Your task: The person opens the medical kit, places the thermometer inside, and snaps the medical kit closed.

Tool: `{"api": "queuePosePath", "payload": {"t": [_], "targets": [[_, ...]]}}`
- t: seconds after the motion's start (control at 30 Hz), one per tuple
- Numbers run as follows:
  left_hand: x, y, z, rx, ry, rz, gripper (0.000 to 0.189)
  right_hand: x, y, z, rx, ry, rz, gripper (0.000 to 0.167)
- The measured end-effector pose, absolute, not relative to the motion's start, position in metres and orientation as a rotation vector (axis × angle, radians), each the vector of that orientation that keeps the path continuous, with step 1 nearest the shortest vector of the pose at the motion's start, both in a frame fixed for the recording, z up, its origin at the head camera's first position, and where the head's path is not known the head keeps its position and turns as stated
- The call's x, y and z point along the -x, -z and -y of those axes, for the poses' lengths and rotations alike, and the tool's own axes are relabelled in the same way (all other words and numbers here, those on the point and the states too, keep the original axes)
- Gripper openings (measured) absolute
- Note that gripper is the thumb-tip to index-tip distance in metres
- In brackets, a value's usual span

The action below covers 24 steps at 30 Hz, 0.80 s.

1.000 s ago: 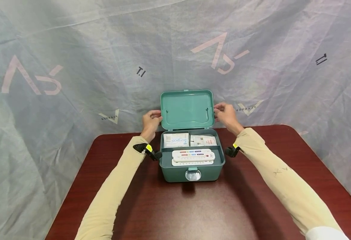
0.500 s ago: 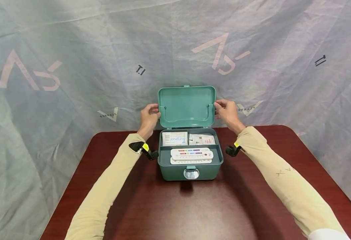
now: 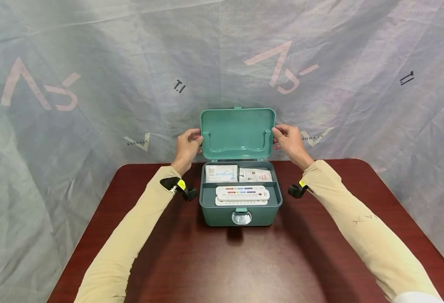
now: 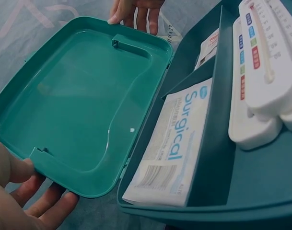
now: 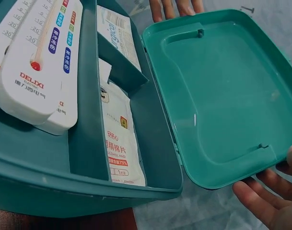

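A teal storage box stands on the table, its hinged lid raised at the back. My left hand holds the lid's left edge, thumb at the rim and fingers behind it. At the opposite edge, my right hand grips the lid in the same way, thumb on the near side. Inside the box, white wall thermometers lie stacked in the front compartment. Behind the divider are a white packet printed "Surgical" and alcohol pad sachets. A round metal latch hangs on the box front.
The dark red-brown table extends in front of the box and to both sides. A grey printed cloth hangs close behind the lid and at the sides. Black wrist cameras sit beside the box walls.
The lid has swung slightly up and toward me, looking wider and higher than before. Both hands have moved with its edges and kept hold. The contents of the box look unchanged.
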<state>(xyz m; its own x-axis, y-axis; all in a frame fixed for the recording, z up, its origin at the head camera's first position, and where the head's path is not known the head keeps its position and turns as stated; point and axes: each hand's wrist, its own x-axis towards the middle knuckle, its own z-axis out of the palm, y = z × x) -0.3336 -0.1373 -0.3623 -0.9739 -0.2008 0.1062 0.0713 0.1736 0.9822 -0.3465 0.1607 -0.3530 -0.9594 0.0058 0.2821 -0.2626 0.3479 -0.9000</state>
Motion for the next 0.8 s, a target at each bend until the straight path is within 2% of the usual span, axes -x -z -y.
{"api": "queuePosePath", "payload": {"t": [0.47,0.8], "targets": [[0.3296,0.3611,0.1391,-0.107,1.910,2.230,0.032,0.3444,0.3488,-0.1596,-0.280,-1.649,2.339,0.032],[0.3251,0.3612,0.1411,-0.059,1.922,2.223,0.035,0.3412,0.3448,-0.1594,-0.290,-1.600,2.345,0.039]]}}
